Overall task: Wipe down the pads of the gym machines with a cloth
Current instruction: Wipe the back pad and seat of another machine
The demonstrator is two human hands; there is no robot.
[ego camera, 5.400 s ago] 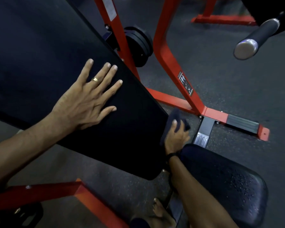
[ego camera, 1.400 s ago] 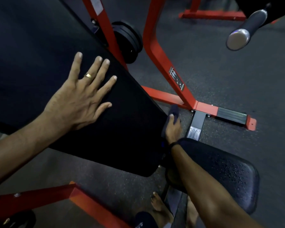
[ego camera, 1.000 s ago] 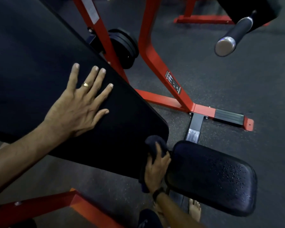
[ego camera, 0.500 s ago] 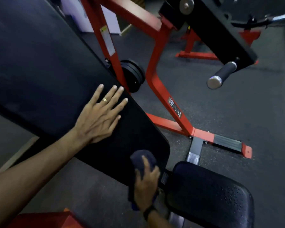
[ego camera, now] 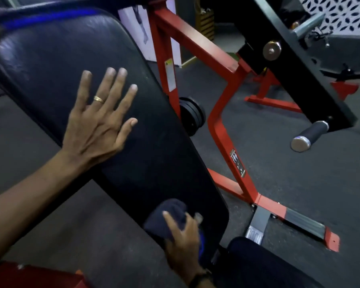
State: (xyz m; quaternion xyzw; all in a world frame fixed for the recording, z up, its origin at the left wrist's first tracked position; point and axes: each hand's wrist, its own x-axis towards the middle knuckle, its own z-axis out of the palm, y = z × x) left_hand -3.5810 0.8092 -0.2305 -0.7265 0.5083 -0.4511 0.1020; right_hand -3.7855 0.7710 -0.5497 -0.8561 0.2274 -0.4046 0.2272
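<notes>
My right hand (ego camera: 184,244) has its grip closed on the cloth (ego camera: 164,219), pressed to the pad (ego camera: 154,152) at its low end, whose long axis climbs up-left from that grip toward my flat, open left hand (ego camera: 96,125), so unwiped pad lies ahead.

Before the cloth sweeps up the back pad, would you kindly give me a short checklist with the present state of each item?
1. Cloth in grip: the right hand holds the dark cloth - ok.
2. Cloth on the pad: it lies against the lower end of the back pad - ok.
3. Pad braced: the left hand rests flat on it, fingers spread - ok.
4. Sweep path clear: the left hand lies across the pad's middle - not ok, move it first.
5. Pad's upper part already wiped - cannot tell.
6. Seat pad wiped: mostly out of frame - cannot tell.
</notes>
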